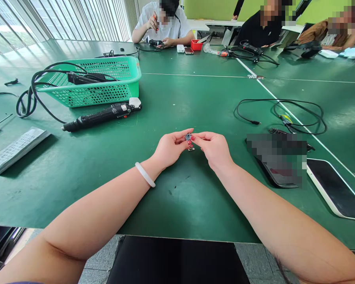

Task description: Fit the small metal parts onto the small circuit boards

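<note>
Between my two hands, above the green table (pixel 177 209), is a small dark electronic part (pixel 188 137), too tiny to make out fully. My left hand (pixel 172 148) pinches it from the left between thumb and fingers. From the right, the thumb and forefinger of my right hand (pixel 214 148) close on its other side. Just below the fingertips shows a little metallic piece (pixel 191 149); whether it is attached or lies on the table I cannot tell.
A green basket (pixel 106 92) with cables stands at left, a black electric screwdriver (pixel 103 116) before it. A white block (pixel 16 150) lies far left. At right are a coiled cable (pixel 301 103), a dark blurred case (pixel 275 161) and a phone (pixel 340 187). Several people sit across.
</note>
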`<move>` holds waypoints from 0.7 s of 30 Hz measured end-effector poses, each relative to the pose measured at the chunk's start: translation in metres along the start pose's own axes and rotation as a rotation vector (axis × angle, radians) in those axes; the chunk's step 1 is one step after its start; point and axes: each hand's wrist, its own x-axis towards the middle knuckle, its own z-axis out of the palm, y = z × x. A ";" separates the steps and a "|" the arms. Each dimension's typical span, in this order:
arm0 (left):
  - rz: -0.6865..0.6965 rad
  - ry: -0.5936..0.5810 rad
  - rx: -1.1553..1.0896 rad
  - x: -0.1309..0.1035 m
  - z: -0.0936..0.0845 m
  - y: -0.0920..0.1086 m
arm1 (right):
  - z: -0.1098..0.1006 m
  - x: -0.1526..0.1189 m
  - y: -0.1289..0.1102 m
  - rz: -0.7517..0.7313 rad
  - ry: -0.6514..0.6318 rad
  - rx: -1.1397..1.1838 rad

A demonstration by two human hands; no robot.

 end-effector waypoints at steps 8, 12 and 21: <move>0.000 0.018 0.010 0.000 -0.001 0.005 | -0.003 0.003 0.004 -0.147 0.000 -0.223; 0.012 0.026 0.025 0.000 0.000 0.009 | -0.004 0.001 0.003 -0.278 0.005 -0.356; -0.043 0.065 -0.130 0.002 -0.001 0.009 | -0.005 0.003 0.003 -0.337 0.001 -0.420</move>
